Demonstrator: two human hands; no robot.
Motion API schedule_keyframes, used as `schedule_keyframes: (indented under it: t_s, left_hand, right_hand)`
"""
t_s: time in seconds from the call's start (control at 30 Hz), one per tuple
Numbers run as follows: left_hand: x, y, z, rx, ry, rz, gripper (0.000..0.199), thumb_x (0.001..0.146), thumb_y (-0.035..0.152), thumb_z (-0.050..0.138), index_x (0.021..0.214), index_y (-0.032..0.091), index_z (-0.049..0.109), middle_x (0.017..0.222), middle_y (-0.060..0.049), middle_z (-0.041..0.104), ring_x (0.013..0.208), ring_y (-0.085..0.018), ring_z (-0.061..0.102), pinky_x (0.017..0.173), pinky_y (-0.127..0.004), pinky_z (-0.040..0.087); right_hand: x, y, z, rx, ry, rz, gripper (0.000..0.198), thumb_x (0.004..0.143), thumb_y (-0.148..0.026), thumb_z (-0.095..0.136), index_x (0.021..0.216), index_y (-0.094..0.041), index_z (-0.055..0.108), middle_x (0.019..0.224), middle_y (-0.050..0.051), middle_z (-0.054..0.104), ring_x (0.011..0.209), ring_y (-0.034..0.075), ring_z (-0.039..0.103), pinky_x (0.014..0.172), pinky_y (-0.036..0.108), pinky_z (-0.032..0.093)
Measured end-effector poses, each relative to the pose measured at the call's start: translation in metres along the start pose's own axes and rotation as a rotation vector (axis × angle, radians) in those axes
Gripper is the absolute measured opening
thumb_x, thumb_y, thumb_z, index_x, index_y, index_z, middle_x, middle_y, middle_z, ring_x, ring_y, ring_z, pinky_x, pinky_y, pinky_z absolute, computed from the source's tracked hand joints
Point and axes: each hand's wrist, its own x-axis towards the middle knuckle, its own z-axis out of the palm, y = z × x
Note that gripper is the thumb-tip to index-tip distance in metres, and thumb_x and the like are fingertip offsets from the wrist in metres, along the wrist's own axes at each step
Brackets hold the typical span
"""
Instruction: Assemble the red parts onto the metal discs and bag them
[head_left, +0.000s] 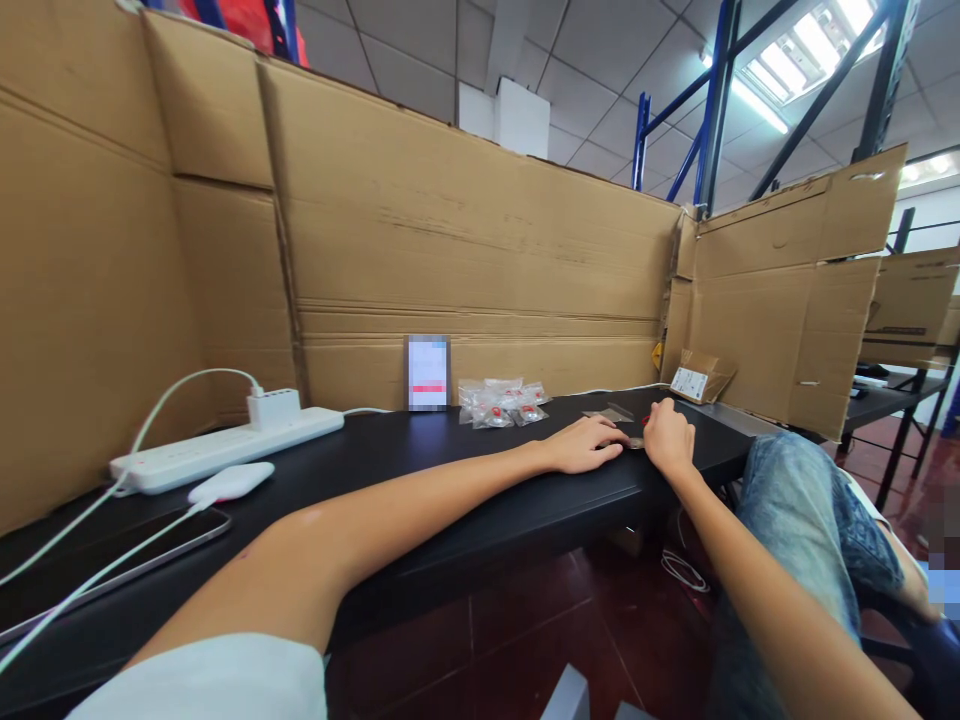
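Note:
My left hand (589, 443) lies low on the black table (465, 480), palm down, its fingers stretched out to the right. By its fingertips is a small clear-looking piece (636, 443), too small to name. Close beside it, my right hand (670, 438) is closed, thumb side up. A bit of red shows at the right hand's left edge; what the fingers hold is hidden. Behind the left hand lies a flat clear plastic bag (611, 412). Farther left sits a pile of small clear bags (501, 402) with red bits inside.
A phone with a lit screen (428, 373) leans against the cardboard wall (480, 250). At left are a white power strip (232, 450), a white charging pad (231, 482) and a dark tablet (112, 560). A small carton (701, 377) stands at right. Someone's jeans-clad leg (802, 520) is close by.

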Motion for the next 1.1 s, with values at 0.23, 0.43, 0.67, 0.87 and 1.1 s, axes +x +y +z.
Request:
schedule_keyframes:
  t_s: [0.23, 0.43, 0.67, 0.87, 1.1]
  left_hand:
    - [-0.002, -0.006, 0.006, 0.079, 0.208, -0.223, 0.036, 0.091, 0.031, 0.045, 0.123, 0.021, 0.058, 0.114, -0.007, 0.063, 0.110, -0.022, 0.051, 0.097, -0.036, 0.041]
    - [-0.002, -0.009, 0.009, 0.185, 0.242, -0.332, 0.030, 0.086, 0.026, 0.047, 0.110, 0.018, 0.063, 0.103, -0.009, 0.064, 0.101, -0.025, 0.052, 0.091, -0.037, 0.043]
    - [-0.002, -0.009, 0.008, 0.189, 0.213, -0.376, 0.022, 0.084, 0.031, 0.049, 0.087, 0.018, 0.066, 0.090, -0.010, 0.064, 0.092, -0.025, 0.055, 0.081, -0.035, 0.044]
    - [0.000, -0.015, 0.009, 0.124, 0.203, -0.407, 0.014, 0.079, 0.028, 0.053, 0.083, 0.017, 0.061, 0.086, -0.008, 0.066, 0.085, -0.024, 0.059, 0.072, -0.032, 0.044]
    - [0.002, -0.021, 0.009, -0.073, 0.310, -0.525, 0.010, 0.082, 0.022, 0.049, 0.087, 0.018, 0.057, 0.075, -0.003, 0.064, 0.070, -0.017, 0.059, 0.061, -0.026, 0.039]
  right_hand:
    - [0.016, 0.024, 0.018, 0.210, -0.112, 0.134, 0.020, 0.076, -0.016, 0.057, 0.092, -0.019, 0.067, 0.090, 0.011, 0.070, 0.091, 0.026, 0.067, 0.067, 0.030, 0.043]
    - [0.016, 0.026, 0.022, 0.263, -0.118, 0.092, 0.023, 0.071, -0.011, 0.057, 0.084, -0.023, 0.072, 0.089, 0.007, 0.071, 0.093, 0.025, 0.065, 0.070, 0.030, 0.043]
    - [0.015, 0.024, 0.017, 0.377, -0.073, 0.016, 0.019, 0.077, -0.015, 0.053, 0.086, -0.018, 0.070, 0.083, 0.007, 0.072, 0.082, 0.019, 0.066, 0.066, 0.025, 0.042]
    - [0.006, 0.016, 0.014, 0.229, -0.184, -0.033, 0.017, 0.074, -0.035, 0.065, 0.072, -0.019, 0.071, 0.079, 0.009, 0.071, 0.081, 0.023, 0.066, 0.061, 0.026, 0.040]
    - [0.010, 0.024, 0.024, 0.310, -0.149, -0.073, 0.015, 0.082, -0.029, 0.057, 0.076, -0.018, 0.065, 0.075, 0.007, 0.069, 0.072, 0.018, 0.063, 0.059, 0.025, 0.038]
